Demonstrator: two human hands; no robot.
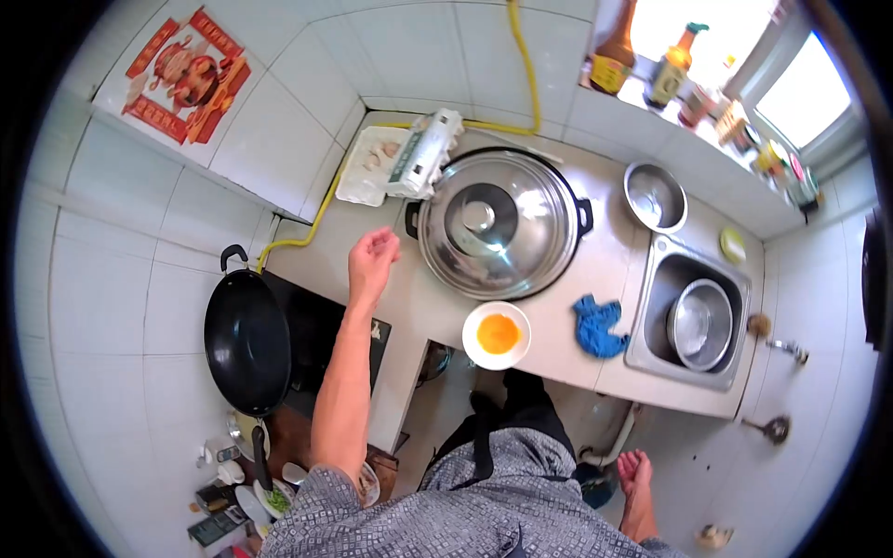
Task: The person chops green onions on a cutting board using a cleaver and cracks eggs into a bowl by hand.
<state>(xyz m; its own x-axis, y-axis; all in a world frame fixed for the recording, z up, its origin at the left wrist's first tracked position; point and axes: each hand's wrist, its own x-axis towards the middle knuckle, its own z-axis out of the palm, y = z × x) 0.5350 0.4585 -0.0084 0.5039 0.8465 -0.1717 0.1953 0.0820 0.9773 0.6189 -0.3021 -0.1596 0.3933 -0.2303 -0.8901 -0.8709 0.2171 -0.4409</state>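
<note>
My left hand [375,259] is over the counter, left of the big lidded pan [498,223] and just below the egg cartons [423,156]; its fingers are curled and what they hold, if anything, is too small to name. Down at my right side, my right hand [634,470] hangs away from the counter with its fingers loosely bent and apart, holding nothing. A white bowl [472,346] with orange-yellow liquid egg stands at the counter's front edge. A black wok [244,339] sits on the dark stove [312,321] at the left.
A blue cloth [600,327] lies beside the sink [644,321], which holds a metal bowl [700,325]. Another metal bowl [655,197] stands behind it. Bottles [672,70] line the windowsill. A yellow hose [321,209] runs along the wall. Dishes [274,500] crowd the lower left.
</note>
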